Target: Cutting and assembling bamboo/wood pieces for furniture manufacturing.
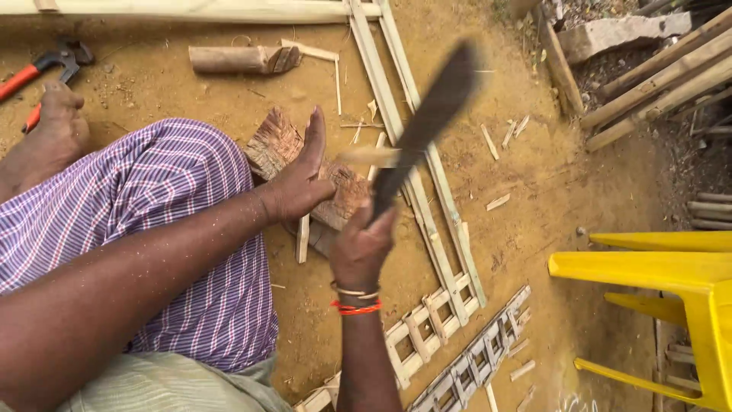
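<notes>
- Bright, even daylight across the sandy ground (534, 191); no harsh glare anywhere.
- Soft, short shadows only: a faint dark edge beneath the wooden block (305, 164) and under the yellow plastic chair (671, 275).
- Strong motion blur on the dark blade (427, 126), edges smeared, tip nearly dissolved into the ground behind.
- Slight blur on the right hand (362, 248) gripping the blade; a pale smeared strip (370, 155) across the blade, shape unclear.
- Sharp focus on the left hand (301, 179), the checked cloth (175, 229) and the bamboo lattice (427, 320).
- Mild wide-angle stretch toward the corners; long bamboo poles (663, 80) bowed slightly at top right.
- Saturated yellow on the chair, no clipping.
</notes>
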